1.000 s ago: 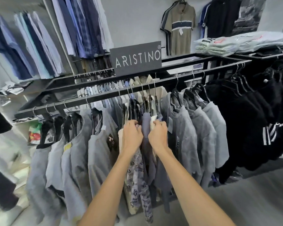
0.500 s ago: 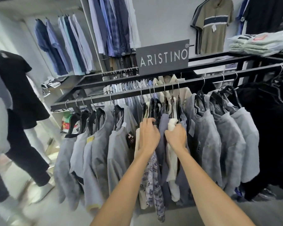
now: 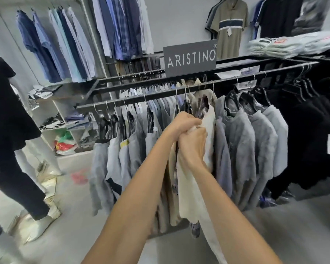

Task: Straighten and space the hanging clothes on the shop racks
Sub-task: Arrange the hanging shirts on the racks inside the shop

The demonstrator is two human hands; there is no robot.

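While left hand [image 3: 183, 122] and right hand [image 3: 192, 145] clutch it, cream shirt [image 3: 191, 197] on rack [image 3: 133, 97].

light: bright, even, soft shadows | blur: motion-smeared edges | distortion: wide-angle bowing

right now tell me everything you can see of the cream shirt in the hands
The cream shirt hangs on the black front rail, with grey shirts directly to its right. Its fabric is plain and soft-looking, bunched near the shoulder where the left hand and right hand both grip it. Its lower part drapes down under the right forearm.
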